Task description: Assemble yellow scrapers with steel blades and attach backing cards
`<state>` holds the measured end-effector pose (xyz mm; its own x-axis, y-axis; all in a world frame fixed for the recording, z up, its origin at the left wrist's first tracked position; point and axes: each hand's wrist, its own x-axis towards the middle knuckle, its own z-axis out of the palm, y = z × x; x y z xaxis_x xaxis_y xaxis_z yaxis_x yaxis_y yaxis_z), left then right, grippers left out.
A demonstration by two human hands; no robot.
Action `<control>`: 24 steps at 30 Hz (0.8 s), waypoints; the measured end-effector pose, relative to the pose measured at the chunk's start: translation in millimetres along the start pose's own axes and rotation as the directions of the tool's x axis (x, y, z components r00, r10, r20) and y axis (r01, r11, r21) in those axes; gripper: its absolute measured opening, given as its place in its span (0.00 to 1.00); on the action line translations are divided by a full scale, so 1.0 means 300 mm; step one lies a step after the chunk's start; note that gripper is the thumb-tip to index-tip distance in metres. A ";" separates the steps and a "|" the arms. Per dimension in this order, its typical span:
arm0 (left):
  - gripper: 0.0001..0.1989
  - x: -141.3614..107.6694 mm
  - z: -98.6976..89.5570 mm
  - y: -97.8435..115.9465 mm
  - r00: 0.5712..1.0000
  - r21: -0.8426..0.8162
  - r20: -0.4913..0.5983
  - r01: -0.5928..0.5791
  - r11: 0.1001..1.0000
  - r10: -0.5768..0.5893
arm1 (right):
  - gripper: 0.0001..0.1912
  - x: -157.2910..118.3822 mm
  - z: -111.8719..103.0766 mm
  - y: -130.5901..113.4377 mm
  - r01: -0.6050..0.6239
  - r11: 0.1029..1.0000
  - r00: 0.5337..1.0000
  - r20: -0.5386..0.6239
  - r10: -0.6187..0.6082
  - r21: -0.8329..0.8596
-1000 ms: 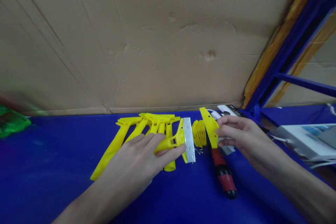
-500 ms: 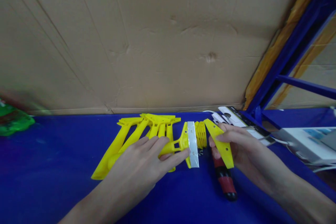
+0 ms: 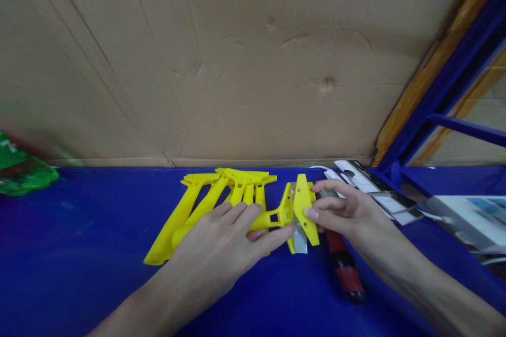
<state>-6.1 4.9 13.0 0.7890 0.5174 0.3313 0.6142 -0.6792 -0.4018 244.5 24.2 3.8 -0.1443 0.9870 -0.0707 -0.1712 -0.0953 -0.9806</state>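
Note:
My left hand [image 3: 231, 242] is wrapped round the handle of a yellow scraper [image 3: 272, 218], whose head points right. A flat silver blade [image 3: 300, 244] lies on that head. Between thumb and fingers, my right hand [image 3: 343, 210] pinches a yellow cover plate [image 3: 303, 208] with small holes, over part of the blade. Whether plate and blade touch, I cannot tell. Several yellow scraper handles [image 3: 179, 221] lie side by side left of my left hand. Below my right hand rests a red and black screwdriver [image 3: 345, 268], its upper part partly hidden.
The blue table [image 3: 98, 231] meets a cardboard wall [image 3: 237, 63] at the back. A green plastic package [image 3: 26, 171] lies far left. Printed cards [image 3: 379, 189] and a white box [image 3: 466, 221] are on the right, near a blue metal frame [image 3: 438, 100].
My right hand has moved left, bringing the cover plate from beside the scraper to over its blade. My left hand keeps its hold on the scraper. The view has shifted slightly.

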 end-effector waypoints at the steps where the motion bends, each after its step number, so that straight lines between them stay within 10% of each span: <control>1: 0.27 0.000 0.000 0.001 1.000 0.008 -0.001 0.000 1.000 0.000 | 0.25 -0.002 0.005 0.000 -0.004 1.000 1.000 -0.008 0.004 -0.022; 24: 0.22 0.002 -0.005 0.027 0.981 0.032 -0.193 0.017 0.999 -0.011 | 0.21 0.000 0.059 -0.015 -0.003 0.989 0.999 0.037 0.008 -0.150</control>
<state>-0.8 -1.1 11.1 0.7641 0.4144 0.4943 0.6280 -0.6529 -0.4234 228.0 22.3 11.3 -0.1815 0.9807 -0.0721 -0.0226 -0.0774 -0.9967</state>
